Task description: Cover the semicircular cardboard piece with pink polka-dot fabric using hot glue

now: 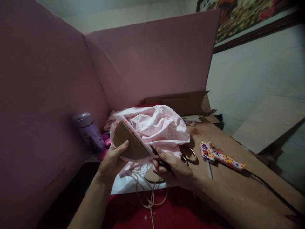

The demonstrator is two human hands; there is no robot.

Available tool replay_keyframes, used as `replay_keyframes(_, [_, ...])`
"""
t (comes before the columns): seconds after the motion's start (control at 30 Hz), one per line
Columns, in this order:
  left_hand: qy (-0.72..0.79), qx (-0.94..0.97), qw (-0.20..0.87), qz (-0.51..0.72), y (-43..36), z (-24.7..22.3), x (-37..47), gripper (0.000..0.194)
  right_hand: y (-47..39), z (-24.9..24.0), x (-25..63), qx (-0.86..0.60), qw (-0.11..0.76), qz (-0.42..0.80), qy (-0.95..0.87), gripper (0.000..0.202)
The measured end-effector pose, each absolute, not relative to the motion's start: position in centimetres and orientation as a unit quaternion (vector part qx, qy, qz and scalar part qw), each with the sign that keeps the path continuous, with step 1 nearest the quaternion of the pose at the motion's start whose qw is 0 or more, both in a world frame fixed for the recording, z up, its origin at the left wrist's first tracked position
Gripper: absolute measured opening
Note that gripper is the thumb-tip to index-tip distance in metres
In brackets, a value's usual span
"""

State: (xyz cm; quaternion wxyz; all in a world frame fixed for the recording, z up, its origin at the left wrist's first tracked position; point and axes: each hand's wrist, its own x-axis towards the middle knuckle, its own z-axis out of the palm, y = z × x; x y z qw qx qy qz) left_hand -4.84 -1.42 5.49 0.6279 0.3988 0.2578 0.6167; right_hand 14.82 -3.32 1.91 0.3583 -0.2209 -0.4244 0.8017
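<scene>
My left hand grips a half-round piece of cardboard, its thumb pressed on the brown face. Pink fabric with red dots borders the cardboard's edges. My right hand is closed around dark-handled scissors, whose blades point at the cardboard's lower right corner. Behind both hands bunches a large pale pink dotted cloth. Beneath them lie another cardboard piece and loops of twine, which hang over red cloth.
A glue gun with a flowered cover lies on the right, its black cord trailing off. Gold-handled scissors rest beside the cloth. A purple bottle stands at left against pink panels. Cardboard leans at the back.
</scene>
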Motion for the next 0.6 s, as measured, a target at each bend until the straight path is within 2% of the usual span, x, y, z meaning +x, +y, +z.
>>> replay_keyframes(0.37, [0.280, 0.397, 0.637, 0.599, -1.69, 5.71, -4.25, 0.028, -3.03, 1.44, 14.93, -0.227, 0.356, 0.802, -0.422, 0.046])
replay_keyframes(0.6, [0.295, 0.387, 0.626, 0.609, -1.73, 5.64, -4.42, 0.033, -3.21, 1.78, 14.84, -0.218, 0.375, 0.811, -0.392, 0.044])
